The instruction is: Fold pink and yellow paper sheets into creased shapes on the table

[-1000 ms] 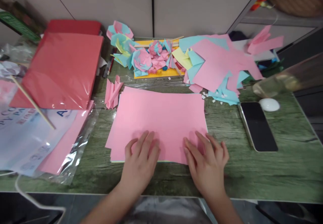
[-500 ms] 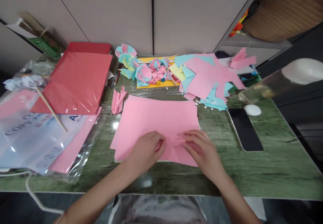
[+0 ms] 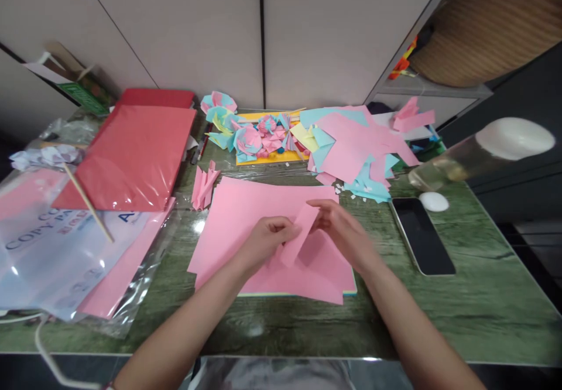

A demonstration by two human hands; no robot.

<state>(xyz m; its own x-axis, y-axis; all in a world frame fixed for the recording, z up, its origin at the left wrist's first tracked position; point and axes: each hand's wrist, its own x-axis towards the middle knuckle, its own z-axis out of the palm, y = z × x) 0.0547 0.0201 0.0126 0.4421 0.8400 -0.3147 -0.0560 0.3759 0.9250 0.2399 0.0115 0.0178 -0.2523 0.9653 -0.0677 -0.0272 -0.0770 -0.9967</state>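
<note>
A folded strip of pink paper (image 3: 302, 235) is held at a slant above a stack of pink paper sheets (image 3: 237, 202). My left hand (image 3: 267, 238) pinches the strip's left edge between thumb and fingers. On the other side, my right hand (image 3: 345, 232) has its fingers parted and curved, the index fingertip at the strip's top corner. Whether it bears any of the strip's weight is hard to see. Beneath the pink sheets, thin yellow and blue edges show at the front. Several small pleated pink paper pieces (image 3: 204, 186) lie left of the stack.
Paper flowers (image 3: 250, 139) and paper scraps (image 3: 346, 144) lie along the back. To the right are a phone (image 3: 424, 236), a white oval object (image 3: 434, 201) and a clear bottle with a white cap (image 3: 465, 153). Red paper (image 3: 132, 156) and plastic-wrapped copy paper (image 3: 57, 249) cover the left.
The pink strip has been lifted from the stack and tilted up. My left hand now pinches its edge, and my right hand has risen to its upper corner. The camera view has shifted slightly.
</note>
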